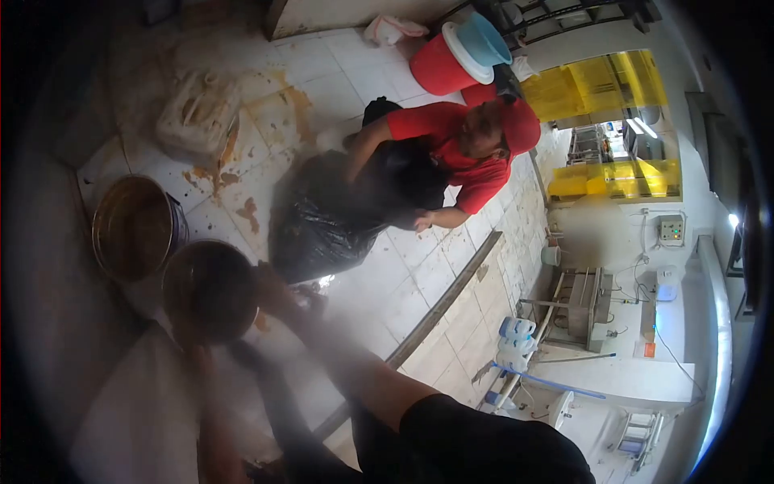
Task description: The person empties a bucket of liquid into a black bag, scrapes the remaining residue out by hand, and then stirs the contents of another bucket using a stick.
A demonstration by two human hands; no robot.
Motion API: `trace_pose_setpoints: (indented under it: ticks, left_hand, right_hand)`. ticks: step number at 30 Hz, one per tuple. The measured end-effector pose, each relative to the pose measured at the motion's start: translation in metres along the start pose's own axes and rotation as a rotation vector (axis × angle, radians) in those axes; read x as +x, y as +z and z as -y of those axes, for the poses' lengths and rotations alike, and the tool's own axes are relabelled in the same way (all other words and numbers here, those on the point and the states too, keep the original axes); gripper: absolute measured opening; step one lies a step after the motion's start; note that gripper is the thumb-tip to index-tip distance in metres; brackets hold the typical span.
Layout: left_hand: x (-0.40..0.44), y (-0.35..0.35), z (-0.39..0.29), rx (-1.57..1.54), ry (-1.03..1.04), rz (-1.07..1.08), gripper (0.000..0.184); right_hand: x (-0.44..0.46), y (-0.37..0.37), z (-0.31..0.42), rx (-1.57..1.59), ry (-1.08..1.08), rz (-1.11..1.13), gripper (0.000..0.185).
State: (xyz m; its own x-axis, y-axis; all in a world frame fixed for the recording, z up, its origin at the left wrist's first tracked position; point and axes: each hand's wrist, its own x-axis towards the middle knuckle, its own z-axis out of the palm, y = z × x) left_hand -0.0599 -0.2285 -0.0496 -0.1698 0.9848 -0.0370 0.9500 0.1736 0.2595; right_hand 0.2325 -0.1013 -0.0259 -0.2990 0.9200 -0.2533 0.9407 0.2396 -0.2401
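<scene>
The view is turned sideways and partly hazy. A round metal pot (211, 294) with a dark inside is at the lower left. My left hand (276, 292) is closed on the pot's rim on the side toward the co-worker. On the opposite side of the pot, my right hand (196, 355) is dim and blurred, and its fingers cannot be made out. Beside the pot stands a bucket (135, 227) with a brownish inside. A stained whitish jerrycan (199, 115) is on the tiled floor, with brown spills around it.
A co-worker in a red shirt (481, 184) and cap bends over a black plastic bag (318, 222). Farther off are a red tub (439, 64), a light-blue basin (484, 40), white jugs (516, 343), a metal table (587, 310) and a long floor strip (447, 298).
</scene>
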Motion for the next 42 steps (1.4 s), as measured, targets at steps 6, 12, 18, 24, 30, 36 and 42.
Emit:
trace_pose_setpoints:
  ticks: [6,12,18,24,30,36,42]
  left_hand:
    - [0.030,-0.012,0.001,-0.338,0.028,0.027,0.065]
    - [0.042,-0.053,-0.019,-0.723,-0.149,0.145,0.060]
    - [0.098,-0.079,-0.033,-0.204,-0.047,-0.232,0.060]
    - [0.224,-0.095,-0.009,0.212,0.296,-0.044,0.054]
    - [0.262,-0.087,0.050,-1.099,-0.984,0.116,0.041]
    - [0.294,-0.014,0.174,-1.152,-0.906,0.137,0.041]
    - [0.285,-0.073,0.083,-1.084,-0.870,-0.043,0.041]
  right_hand:
    - [0.001,-0.030,-0.003,0.367,0.253,0.181,0.061]
    - [0.014,-0.033,-0.019,0.510,0.348,0.151,0.037]
    - [0.020,-0.022,-0.027,0.567,0.365,0.081,0.033]
    - [0.008,-0.024,-0.016,0.781,0.503,0.160,0.028]
    - [0.007,-0.009,0.000,0.897,0.614,-0.079,0.020]
    - [-0.015,-0.012,0.019,0.851,0.572,-0.123,0.016]
    - [-0.056,-0.027,0.039,0.935,0.598,-0.255,0.017]
